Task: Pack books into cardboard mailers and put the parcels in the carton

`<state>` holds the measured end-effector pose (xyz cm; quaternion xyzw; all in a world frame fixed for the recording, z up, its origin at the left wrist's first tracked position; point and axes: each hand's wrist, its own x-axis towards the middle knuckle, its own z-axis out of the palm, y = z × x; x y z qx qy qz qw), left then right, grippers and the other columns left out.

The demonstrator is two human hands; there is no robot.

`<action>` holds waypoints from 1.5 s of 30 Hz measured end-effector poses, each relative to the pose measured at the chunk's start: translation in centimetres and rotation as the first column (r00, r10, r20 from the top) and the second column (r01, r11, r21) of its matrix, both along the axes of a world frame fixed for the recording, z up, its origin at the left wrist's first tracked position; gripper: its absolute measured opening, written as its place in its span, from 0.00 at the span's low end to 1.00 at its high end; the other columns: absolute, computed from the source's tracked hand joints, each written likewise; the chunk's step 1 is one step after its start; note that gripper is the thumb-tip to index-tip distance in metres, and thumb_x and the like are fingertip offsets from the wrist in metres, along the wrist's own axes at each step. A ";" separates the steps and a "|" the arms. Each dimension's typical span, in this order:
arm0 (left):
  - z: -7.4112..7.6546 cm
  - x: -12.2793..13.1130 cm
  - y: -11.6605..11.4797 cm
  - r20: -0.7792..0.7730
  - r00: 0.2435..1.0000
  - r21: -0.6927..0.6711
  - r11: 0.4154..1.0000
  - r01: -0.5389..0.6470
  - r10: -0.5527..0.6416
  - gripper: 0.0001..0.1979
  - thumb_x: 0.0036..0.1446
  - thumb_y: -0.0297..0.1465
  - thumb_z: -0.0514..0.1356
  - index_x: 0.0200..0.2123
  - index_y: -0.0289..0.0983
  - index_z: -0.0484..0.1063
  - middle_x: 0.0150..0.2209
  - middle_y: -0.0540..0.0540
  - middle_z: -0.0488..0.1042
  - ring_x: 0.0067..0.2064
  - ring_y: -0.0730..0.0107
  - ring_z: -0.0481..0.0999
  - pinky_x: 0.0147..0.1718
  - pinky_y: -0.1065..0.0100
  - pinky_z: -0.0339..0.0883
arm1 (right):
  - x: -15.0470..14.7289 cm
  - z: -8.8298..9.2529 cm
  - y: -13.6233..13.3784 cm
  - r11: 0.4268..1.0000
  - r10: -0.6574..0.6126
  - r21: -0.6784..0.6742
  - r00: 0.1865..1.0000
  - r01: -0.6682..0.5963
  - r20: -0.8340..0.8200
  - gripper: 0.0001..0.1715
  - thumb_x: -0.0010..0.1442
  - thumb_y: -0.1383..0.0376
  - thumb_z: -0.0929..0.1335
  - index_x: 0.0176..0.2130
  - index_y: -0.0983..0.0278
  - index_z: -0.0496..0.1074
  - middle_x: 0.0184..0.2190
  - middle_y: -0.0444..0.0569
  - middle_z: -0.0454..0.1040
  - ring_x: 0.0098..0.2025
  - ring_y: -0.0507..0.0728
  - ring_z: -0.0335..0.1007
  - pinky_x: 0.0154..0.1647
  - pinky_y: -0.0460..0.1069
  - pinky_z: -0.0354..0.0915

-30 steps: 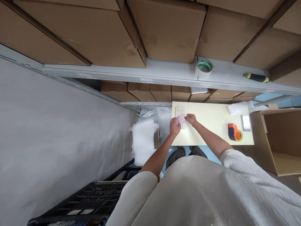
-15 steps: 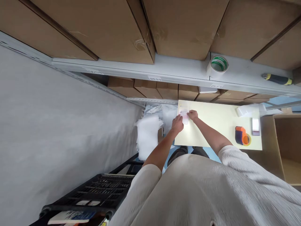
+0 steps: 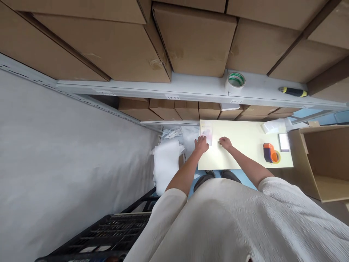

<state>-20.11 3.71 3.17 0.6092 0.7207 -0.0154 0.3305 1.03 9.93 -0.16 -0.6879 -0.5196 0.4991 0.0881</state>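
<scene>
A thin, pale packet with pink print (image 3: 207, 134) lies flat near the left end of the cream-coloured tabletop (image 3: 240, 156). My left hand (image 3: 201, 144) rests at its lower left edge, fingers stretched out and lying on it. To the right of the packet, and apart from it, my right hand (image 3: 225, 142) is held over the tabletop with its fingers pinched together. Whatever may be between those fingertips is too small to make out.
An orange tape dispenser (image 3: 270, 153) and a blurred-out rectangle (image 3: 284, 142) sit on the table's right side. White sheets (image 3: 167, 160) are piled left. Shelves of cardboard boxes, a tape roll (image 3: 236, 80) and a yellow-black cutter (image 3: 293, 91) are beyond. An open carton (image 3: 311, 160) stands right.
My right hand has come away from the packet and moved right. The left hand stays at the packet, now nearer its lower left edge. The camera view has shifted slightly.
</scene>
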 end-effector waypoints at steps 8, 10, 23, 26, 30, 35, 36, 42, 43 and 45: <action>1.4 3.3 -3.2 0.074 0.990 0.139 0.981 -0.132 0.123 0.35 0.65 0.29 0.58 0.75 0.39 0.62 0.78 0.31 0.59 0.80 0.45 0.56 0.76 0.39 0.51 | 4.6 3.7 -1.2 1.000 0.008 -0.025 0.997 -0.010 -0.081 0.07 0.58 0.64 0.71 0.39 0.61 0.76 0.38 0.48 0.82 0.37 0.57 0.80 0.35 0.48 0.73; 2.2 4.3 -4.2 0.074 0.985 0.157 0.974 -0.163 0.153 0.35 0.66 0.29 0.58 0.75 0.39 0.62 0.79 0.31 0.58 0.80 0.45 0.56 0.76 0.40 0.51 | 5.1 4.3 -1.2 0.997 0.077 0.011 0.994 -0.076 -0.079 0.08 0.58 0.64 0.71 0.40 0.61 0.76 0.39 0.49 0.82 0.38 0.57 0.80 0.37 0.49 0.74; 5.4 14.8 -19.2 0.020 0.891 0.256 0.859 -0.443 0.453 0.33 0.68 0.29 0.58 0.74 0.40 0.64 0.78 0.34 0.61 0.79 0.46 0.59 0.76 0.42 0.52 | 8.4 5.5 -8.8 0.752 0.625 0.308 0.779 -0.583 -0.053 0.10 0.59 0.70 0.69 0.39 0.60 0.79 0.44 0.49 0.84 0.45 0.57 0.81 0.57 0.55 0.74; 6.1 17.1 -23.4 0.028 0.857 0.262 0.823 -0.504 0.515 0.33 0.67 0.29 0.59 0.74 0.41 0.64 0.77 0.33 0.62 0.78 0.45 0.60 0.76 0.41 0.51 | 8.9 6.1 -11.6 0.657 0.730 0.318 0.682 -0.683 -0.045 0.11 0.58 0.70 0.70 0.41 0.61 0.80 0.44 0.49 0.84 0.42 0.57 0.81 0.54 0.54 0.75; 7.7 18.0 -29.2 0.016 0.771 0.300 0.733 -0.610 0.636 0.31 0.67 0.29 0.60 0.72 0.40 0.66 0.77 0.34 0.62 0.77 0.46 0.61 0.76 0.45 0.51 | 7.0 7.9 -15.3 0.495 0.851 0.381 0.525 -0.781 -0.028 0.11 0.58 0.70 0.72 0.42 0.60 0.80 0.45 0.49 0.84 0.42 0.57 0.81 0.54 0.54 0.76; 10.1 18.0 -37.8 0.028 0.618 0.377 0.564 -0.735 0.786 0.32 0.67 0.28 0.59 0.73 0.42 0.65 0.77 0.37 0.62 0.77 0.48 0.61 0.76 0.46 0.53 | 1.9 10.1 -22.1 0.262 0.955 0.465 0.297 -0.846 0.002 0.12 0.59 0.70 0.74 0.44 0.60 0.81 0.48 0.51 0.83 0.43 0.58 0.81 0.55 0.55 0.76; 10.5 18.1 -39.7 0.029 0.582 0.393 0.526 -0.754 0.812 0.32 0.67 0.28 0.58 0.73 0.43 0.66 0.77 0.37 0.63 0.77 0.49 0.61 0.76 0.46 0.53 | 0.8 10.4 -24.0 0.216 0.969 0.474 0.247 -0.853 0.003 0.12 0.59 0.70 0.74 0.44 0.60 0.81 0.48 0.51 0.83 0.43 0.59 0.81 0.55 0.55 0.76; 12.1 19.2 -53.0 0.019 0.382 0.457 0.331 -0.825 0.924 0.29 0.69 0.29 0.57 0.72 0.41 0.67 0.76 0.36 0.64 0.77 0.50 0.61 0.76 0.46 0.52 | -3.7 11.7 -37.6 -0.041 0.999 0.560 -0.042 -0.828 0.012 0.13 0.61 0.71 0.73 0.46 0.62 0.81 0.48 0.52 0.82 0.43 0.57 0.80 0.56 0.54 0.75; 12.2 19.5 -55.4 0.014 0.348 0.463 0.302 -0.833 0.938 0.30 0.69 0.29 0.57 0.72 0.41 0.67 0.76 0.36 0.64 0.77 0.49 0.61 0.76 0.46 0.52 | -4.2 11.9 -40.1 -0.076 0.996 0.574 -0.088 -0.815 0.007 0.13 0.61 0.71 0.72 0.47 0.62 0.81 0.48 0.51 0.81 0.43 0.56 0.80 0.56 0.54 0.75; 12.4 20.1 -60.6 -0.001 0.289 0.475 0.255 -0.842 0.957 0.30 0.68 0.29 0.57 0.72 0.41 0.67 0.76 0.36 0.63 0.77 0.49 0.60 0.76 0.46 0.52 | -4.9 12.1 -45.3 -0.136 0.985 0.598 -0.172 -0.790 -0.004 0.14 0.62 0.71 0.71 0.48 0.62 0.80 0.50 0.51 0.80 0.44 0.56 0.80 0.56 0.54 0.75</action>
